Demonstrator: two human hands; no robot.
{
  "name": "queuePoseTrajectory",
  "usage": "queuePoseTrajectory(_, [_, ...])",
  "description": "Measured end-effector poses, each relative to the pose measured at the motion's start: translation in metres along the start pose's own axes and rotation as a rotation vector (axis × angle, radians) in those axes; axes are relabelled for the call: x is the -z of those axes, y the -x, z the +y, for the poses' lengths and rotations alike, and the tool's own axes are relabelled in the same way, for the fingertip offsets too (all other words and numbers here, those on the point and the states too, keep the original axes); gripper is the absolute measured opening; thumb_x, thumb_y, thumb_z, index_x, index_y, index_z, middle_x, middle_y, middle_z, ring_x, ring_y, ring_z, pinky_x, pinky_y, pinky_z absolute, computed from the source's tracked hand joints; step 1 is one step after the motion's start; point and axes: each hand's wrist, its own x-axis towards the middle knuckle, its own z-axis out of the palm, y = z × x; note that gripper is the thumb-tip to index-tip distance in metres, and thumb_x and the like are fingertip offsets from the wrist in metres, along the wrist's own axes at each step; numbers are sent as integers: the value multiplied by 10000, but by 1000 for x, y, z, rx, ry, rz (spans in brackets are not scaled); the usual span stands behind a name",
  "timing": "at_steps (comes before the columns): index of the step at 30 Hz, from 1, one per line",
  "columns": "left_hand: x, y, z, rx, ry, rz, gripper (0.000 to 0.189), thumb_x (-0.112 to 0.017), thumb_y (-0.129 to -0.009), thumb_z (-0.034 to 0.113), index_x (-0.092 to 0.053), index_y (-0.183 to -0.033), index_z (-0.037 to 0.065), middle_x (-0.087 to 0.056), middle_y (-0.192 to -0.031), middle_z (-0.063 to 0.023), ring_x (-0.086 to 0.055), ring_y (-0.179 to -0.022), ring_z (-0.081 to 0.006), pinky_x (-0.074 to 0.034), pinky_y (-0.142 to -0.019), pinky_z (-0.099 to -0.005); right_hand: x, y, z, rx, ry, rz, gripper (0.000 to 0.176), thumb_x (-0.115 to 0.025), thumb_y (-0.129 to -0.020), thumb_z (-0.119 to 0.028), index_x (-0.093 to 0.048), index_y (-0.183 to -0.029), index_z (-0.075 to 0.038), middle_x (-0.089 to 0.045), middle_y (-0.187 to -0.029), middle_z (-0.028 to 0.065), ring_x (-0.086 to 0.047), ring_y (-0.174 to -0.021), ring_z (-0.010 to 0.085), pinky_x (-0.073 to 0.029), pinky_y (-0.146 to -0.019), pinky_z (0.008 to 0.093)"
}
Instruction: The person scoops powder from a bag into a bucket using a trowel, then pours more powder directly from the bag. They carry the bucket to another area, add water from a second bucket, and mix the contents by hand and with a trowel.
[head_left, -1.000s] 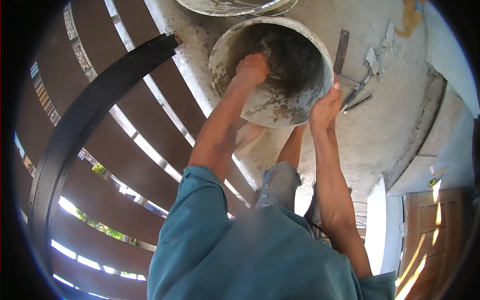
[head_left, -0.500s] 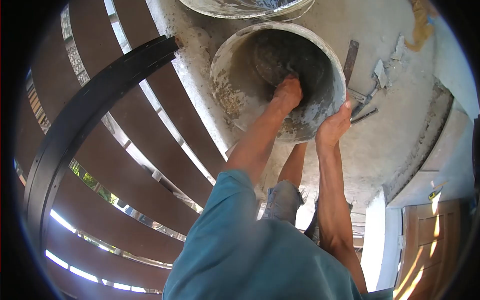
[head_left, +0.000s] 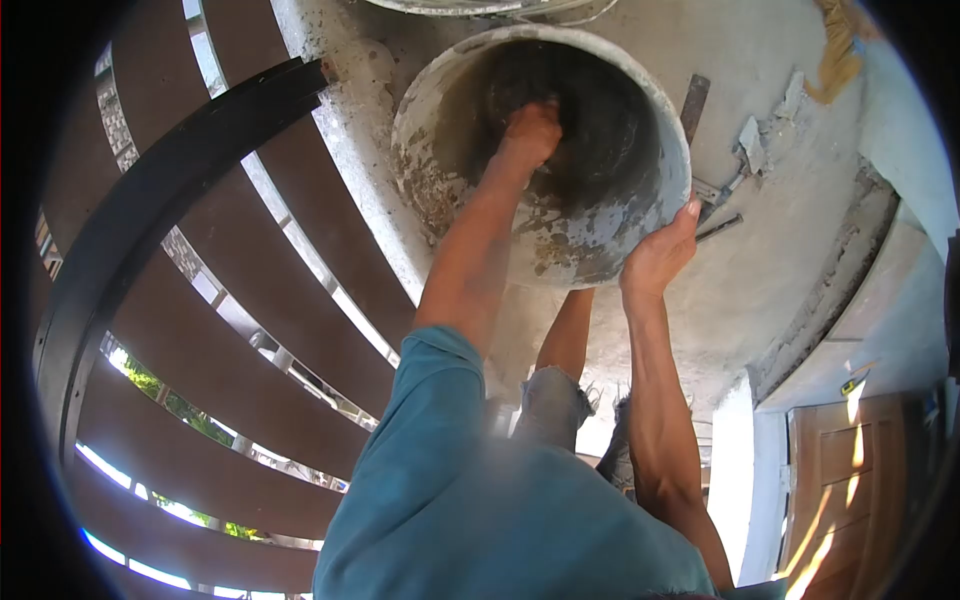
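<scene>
A large round bucket (head_left: 650, 190), its pale walls spotted with dried grey residue, is tilted so that its mouth faces me. Deep inside it is my left hand (head_left: 533, 133), fingers curled closed and pointing toward the dark bottom. Whatever those fingers hold, if anything, is hidden. On the bucket's right lower rim, my right hand (head_left: 660, 250) grips the edge, with its thumb along the outside.
Behind the bucket, a second container (head_left: 480, 8) shows its rim. Right of it lie a flat metal bar (head_left: 695, 105), a long-handled tool (head_left: 725, 195) and broken flakes (head_left: 752, 145) on the concrete floor. Brown slats (head_left: 250, 350) and a curved black rail (head_left: 150, 200) stand left.
My left hand has moved further up and left inside the bucket. My right hand stays on the rim. The whole view has shifted slightly.
</scene>
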Motion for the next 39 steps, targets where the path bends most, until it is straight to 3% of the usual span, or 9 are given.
queuePoseTrajectory(6, [2,14,54,-32,-173,-396,321,-485,-886,97,-586,-1161,-33,-660,-1035,-241,-655,-965,-388,-538,-854,-421,-1,0,4,14,14,46,568,-299,-1017,-401,-576,-1115,85,-616,-1084,144,-537,-965,208,-409,-893,314])
queuePoseTrajectory(9, [13,58,71,-70,-273,-336,257,-482,-873,104,-660,-1019,-10,-680,-979,-213,-653,-977,-367,-533,-847,-438,1,2,-1,-23,-32,13,569,-310,-1018,-397,-570,-1151,91,-617,-1106,145,-541,-990,206,-406,-909,314])
queuePoseTrajectory(14, [7,117,24,-159,-475,-428,350,-524,-870,118,-557,-1174,-53,-673,-1021,-225,-671,-944,-359,-552,-802,-415,-1,3,-11,26,-13,-3,635,-301,-1012,-484,-535,-1292,35,-569,-1193,208,-550,-1109,290,-409,-951,345])
queuePoseTrajectory(17, [57,119,29,6,-367,-608,278,-512,-860,109,-626,-1073,-28,-666,-971,-257,-659,-923,-397,-543,-791,-445,5,0,-1,62,41,-5,641,-300,-1012,-490,-533,-1297,35,-562,-1205,223,-546,-1119,300,-403,-957,342])
queuePoseTrajectory(20, [84,158,51,-23,-218,-496,226,-522,-839,110,-675,-947,-17,-660,-932,-270,-647,-921,-415,-529,-806,-465,4,1,4,65,99,-7,649,-293,-1012,-487,-529,-1296,46,-556,-1213,243,-540,-1128,317,-394,-970,346])
queuePoseTrajectory(23, [72,176,76,228,-50,-287,207,-545,-822,118,-688,-871,-24,-669,-923,-251,-649,-912,-407,-526,-813,-462,7,0,2,38,114,3,649,-288,-1014,-481,-521,-1300,52,-551,-1215,258,-534,-1132,333,-387,-979,357])
queuePoseTrajectory(26, [34,138,36,60,-211,-484,211,-568,-817,133,-692,-903,-14,-669,-936,-254,-647,-930,-410,-523,-831,-466,2,-4,7,63,93,-9,640,-288,-1016,-473,-512,-1308,50,-555,-1207,256,-534,-1127,335,-385,-980,365])
queuePoseTrajectory(32, [43,111,30,271,-143,-295,214,-559,-839,138,-693,-925,-5,-660,-954,-275,-641,-957,-416,-519,-846,-479,7,6,-7,61,140,13,616,-302,-1017,-449,-506,-1309,54,-567,-1226,247,-513,-1157,320,-374,-997,358])
queuePoseTrajectory(39, [97,78,54,215,-233,-69,256,-517,-875,165,-683,-948,-16,-656,-991,-275,-634,-964,-430,-522,-846,-479,4,1,1,49,93,23,580,-358,-1011,-416,-521,-1289,67,-567,-1245,241,-489,-1200,297,-351,-1021,352])
